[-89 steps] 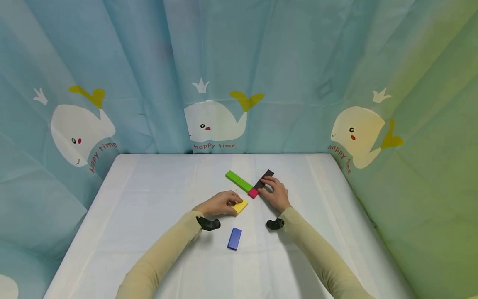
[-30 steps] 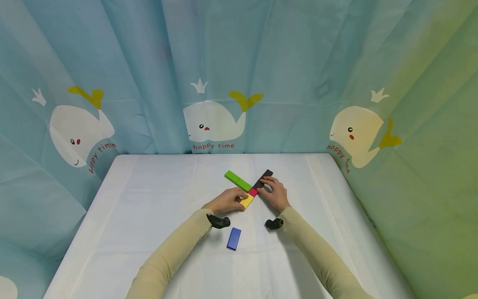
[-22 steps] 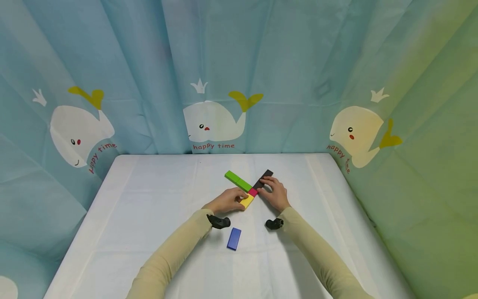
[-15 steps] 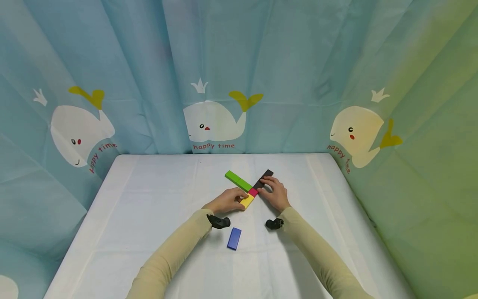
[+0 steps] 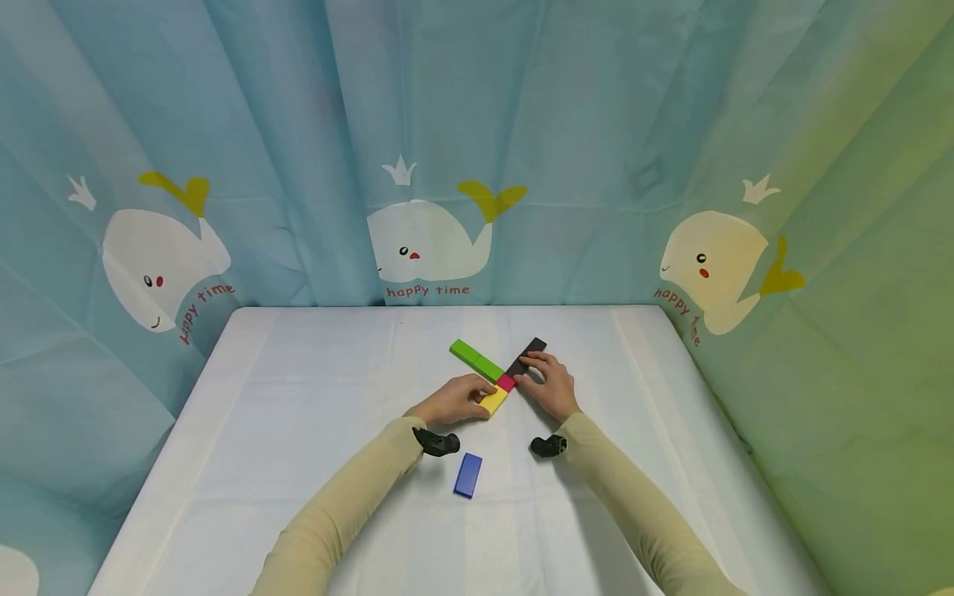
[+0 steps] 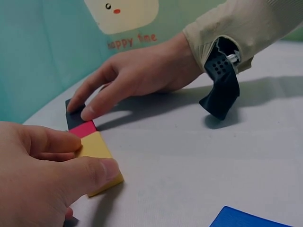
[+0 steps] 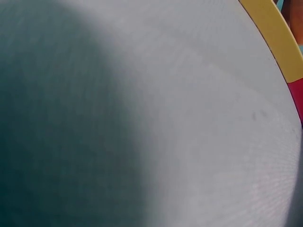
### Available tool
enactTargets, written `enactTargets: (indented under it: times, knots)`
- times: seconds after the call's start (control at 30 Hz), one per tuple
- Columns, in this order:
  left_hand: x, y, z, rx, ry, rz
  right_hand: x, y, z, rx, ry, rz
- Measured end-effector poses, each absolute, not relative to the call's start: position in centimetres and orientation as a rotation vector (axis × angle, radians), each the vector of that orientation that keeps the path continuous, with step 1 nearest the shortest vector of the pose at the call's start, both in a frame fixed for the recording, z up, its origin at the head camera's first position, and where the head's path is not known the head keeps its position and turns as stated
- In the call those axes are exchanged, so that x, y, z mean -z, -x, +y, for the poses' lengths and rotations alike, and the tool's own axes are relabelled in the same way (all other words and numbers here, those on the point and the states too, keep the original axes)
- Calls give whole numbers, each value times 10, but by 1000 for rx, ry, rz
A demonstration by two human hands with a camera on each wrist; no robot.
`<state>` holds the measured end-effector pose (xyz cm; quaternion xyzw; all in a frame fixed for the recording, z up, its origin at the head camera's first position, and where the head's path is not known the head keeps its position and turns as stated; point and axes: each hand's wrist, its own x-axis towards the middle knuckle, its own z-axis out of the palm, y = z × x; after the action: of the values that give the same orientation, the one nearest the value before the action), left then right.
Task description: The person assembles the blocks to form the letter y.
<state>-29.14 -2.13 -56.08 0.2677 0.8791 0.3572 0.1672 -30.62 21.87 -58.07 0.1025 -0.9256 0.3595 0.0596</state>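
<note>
My left hand [image 5: 452, 399] pinches a yellow rectangular block [image 5: 494, 401] between thumb and fingers; in the left wrist view its thumb lies along the near side. The far end of this yellow block meets a small red square block [image 5: 506, 382]. On the red block's other side a black block [image 5: 534, 345] continues the same line, and my right hand [image 5: 553, 389] holds it with thumb and fingertips, partly covering it. A green strip [image 5: 475, 359] with a seam across its middle runs off to the upper left from the red block.
Nearer to me, between the forearms, a blue rectangular block [image 5: 468, 476] lies apart on the white table [image 5: 298, 372]. Blue-green curtains with printed whales [image 5: 440, 240] hang behind the table and at both sides.
Since three seconds ago, my left hand has moved the yellow block up and right against the red one. Over the last second nothing visibly moves; the right hand has kept its place.
</note>
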Motion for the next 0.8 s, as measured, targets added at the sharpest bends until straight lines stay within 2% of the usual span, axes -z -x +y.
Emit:
enactTargets:
  times: [0.43,0.63,0.8]
  knots:
    - [568,283,-32,-1081,-849,2547,583,307,219,-1062,-312,-2812]
    - [566,256,-45,-1159,-790,2592,585,307,220,-1086,-294,-2819]
    - [570,227,-59,-1085,-845,2612,584,306,220,-1087,-298,-2816]
